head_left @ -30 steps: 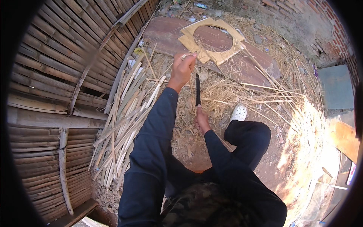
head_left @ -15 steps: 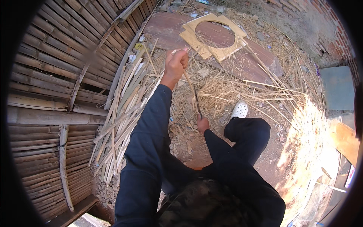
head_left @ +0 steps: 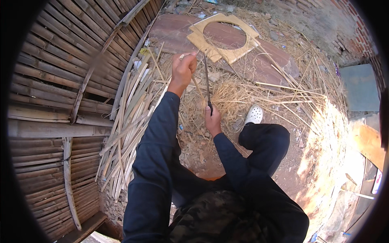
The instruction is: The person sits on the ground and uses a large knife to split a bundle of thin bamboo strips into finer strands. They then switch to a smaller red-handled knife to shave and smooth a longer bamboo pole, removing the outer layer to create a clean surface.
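My left hand [head_left: 184, 69] is raised and closed around a thin bamboo strip [head_left: 197, 86]. One end shows above the fist, and the rest slants down toward the straw. My right hand [head_left: 213, 120] grips the dark handle of a long, narrow knife [head_left: 207, 79]. Its blade points away from me and rises just right of the left fist, close beside the strip. Whether blade and strip touch I cannot tell.
Split bamboo strips [head_left: 125, 129] lie piled along the bamboo wall [head_left: 52, 73] at left. Straw and shavings [head_left: 239, 95] cover the ground ahead. Beyond lies a brown board [head_left: 170, 30] bearing a wooden panel with a round hole [head_left: 198, 32]. My white clog [head_left: 254, 114] is right of the knife.
My right hand has moved away from my body, carrying the knife up along the strip, so the blade now reaches beside the left fist. The left hand has shifted slightly left.
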A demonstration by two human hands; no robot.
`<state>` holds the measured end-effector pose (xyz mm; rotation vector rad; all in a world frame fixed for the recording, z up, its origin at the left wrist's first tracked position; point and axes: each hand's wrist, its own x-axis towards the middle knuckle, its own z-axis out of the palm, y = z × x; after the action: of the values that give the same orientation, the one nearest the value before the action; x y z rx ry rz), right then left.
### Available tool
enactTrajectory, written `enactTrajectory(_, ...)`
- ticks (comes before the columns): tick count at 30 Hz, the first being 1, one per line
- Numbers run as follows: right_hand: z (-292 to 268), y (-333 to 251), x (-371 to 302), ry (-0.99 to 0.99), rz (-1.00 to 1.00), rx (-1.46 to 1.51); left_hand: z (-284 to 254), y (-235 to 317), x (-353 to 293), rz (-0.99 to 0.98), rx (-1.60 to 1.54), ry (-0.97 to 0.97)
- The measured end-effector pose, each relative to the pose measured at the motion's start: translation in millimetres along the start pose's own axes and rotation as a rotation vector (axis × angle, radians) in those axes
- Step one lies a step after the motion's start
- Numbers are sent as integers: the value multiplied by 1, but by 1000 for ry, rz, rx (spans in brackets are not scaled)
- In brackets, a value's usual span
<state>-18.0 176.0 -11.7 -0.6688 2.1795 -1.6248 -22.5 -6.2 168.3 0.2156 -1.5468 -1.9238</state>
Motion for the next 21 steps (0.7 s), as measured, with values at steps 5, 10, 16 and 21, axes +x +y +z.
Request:
enactTrajectory(5,2,191,-64,-102,387,-476,11,2,11,17,-27,-16)
enactTrajectory(10,24,184,-56,-73,681,-129,11,3,11,9,-24,-1)
enactTrajectory(16,16,93,-47,-18,894,387,-7,-1,8,-18,-80,7)
enactTrajectory(21,20,51,-42,48,251,327,12,3,14,-18,-122,330)
